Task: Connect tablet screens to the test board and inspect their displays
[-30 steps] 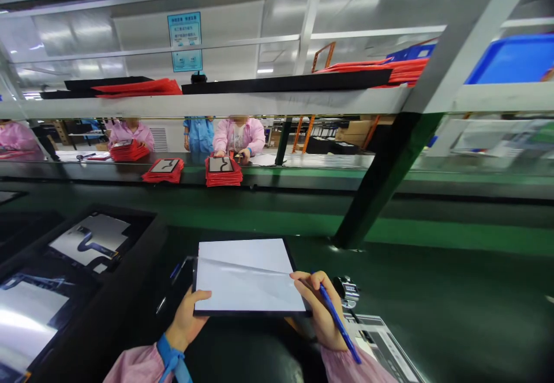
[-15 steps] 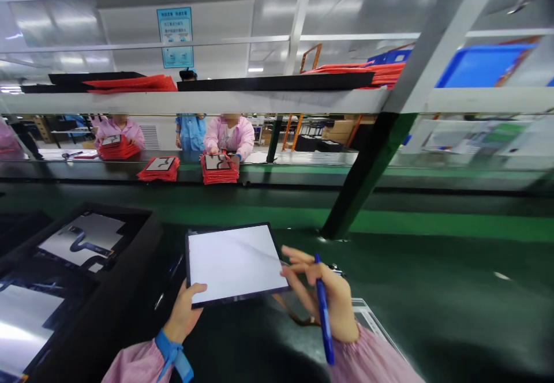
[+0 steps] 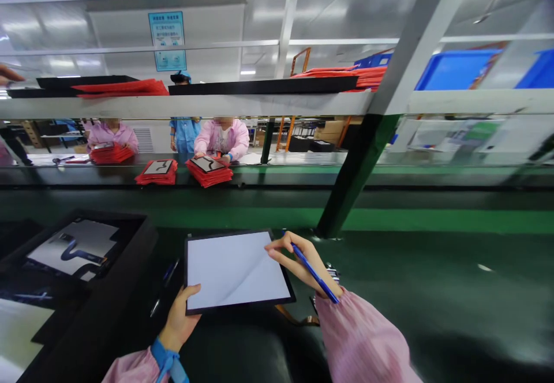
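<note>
My left hand [image 3: 180, 319], a blue band at its wrist, grips the lower left corner of a flat display panel [image 3: 234, 267], thumb on its front. The panel has a bright white face and a dark border, and is held tilted above the dark bench. A faint grey diagonal streak crosses the white face; whether it is film or shadow I cannot tell. In my right hand [image 3: 303, 259] a blue pen [image 3: 315, 274] lies between the fingers, pointing back toward the wrist. Thumb and forefinger are brought together over the panel's upper right edge.
At left, a black tray [image 3: 142, 239] holds panels with ribbon cables [image 3: 71, 247]. A dark pen-like object [image 3: 171, 270] lies beside it. A brown strap [image 3: 298, 318] is beneath the panel. A slanted post [image 3: 346, 192] rises ahead. Across the bench, people in pink handle red stacks [image 3: 210, 174].
My right hand has moved up and left, from beside the panel's right edge to over its upper right part. The blue pen has swung from near vertical to a slant. A co-worker's red stack has turned.
</note>
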`<action>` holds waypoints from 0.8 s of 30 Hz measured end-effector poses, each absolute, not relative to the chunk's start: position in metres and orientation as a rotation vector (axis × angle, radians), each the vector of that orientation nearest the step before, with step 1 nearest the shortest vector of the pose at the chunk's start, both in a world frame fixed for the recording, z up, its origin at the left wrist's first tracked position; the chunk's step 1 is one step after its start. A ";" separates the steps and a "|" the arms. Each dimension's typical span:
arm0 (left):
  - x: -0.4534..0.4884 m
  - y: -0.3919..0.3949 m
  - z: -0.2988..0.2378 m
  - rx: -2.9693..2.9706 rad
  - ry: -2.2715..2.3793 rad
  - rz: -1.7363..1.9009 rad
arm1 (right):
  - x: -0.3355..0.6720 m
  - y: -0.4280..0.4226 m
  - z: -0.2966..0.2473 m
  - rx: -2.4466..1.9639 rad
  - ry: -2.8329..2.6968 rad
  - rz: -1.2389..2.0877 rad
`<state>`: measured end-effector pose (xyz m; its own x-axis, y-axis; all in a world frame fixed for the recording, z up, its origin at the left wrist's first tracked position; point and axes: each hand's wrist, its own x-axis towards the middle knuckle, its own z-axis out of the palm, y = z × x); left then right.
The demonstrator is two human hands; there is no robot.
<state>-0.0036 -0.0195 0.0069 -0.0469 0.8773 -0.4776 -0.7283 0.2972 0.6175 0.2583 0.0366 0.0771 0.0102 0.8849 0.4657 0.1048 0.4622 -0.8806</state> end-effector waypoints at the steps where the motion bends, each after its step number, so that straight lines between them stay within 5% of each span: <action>1: -0.004 -0.019 0.006 0.194 0.956 1.324 | 0.260 0.034 0.071 -0.947 -1.429 0.778; 12: -0.001 -0.020 0.008 0.221 0.690 1.220 | 0.252 0.025 0.009 -1.048 -1.141 0.649; 24: 0.003 -0.021 0.005 0.236 0.905 1.336 | 0.252 0.031 -0.011 -1.022 -0.963 0.508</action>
<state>0.0034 -0.0209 0.0053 -0.0374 0.9029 -0.4282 -0.7327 0.2666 0.6262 0.2524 0.0305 -0.0109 0.5096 0.7465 0.4279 0.0673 0.4612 -0.8847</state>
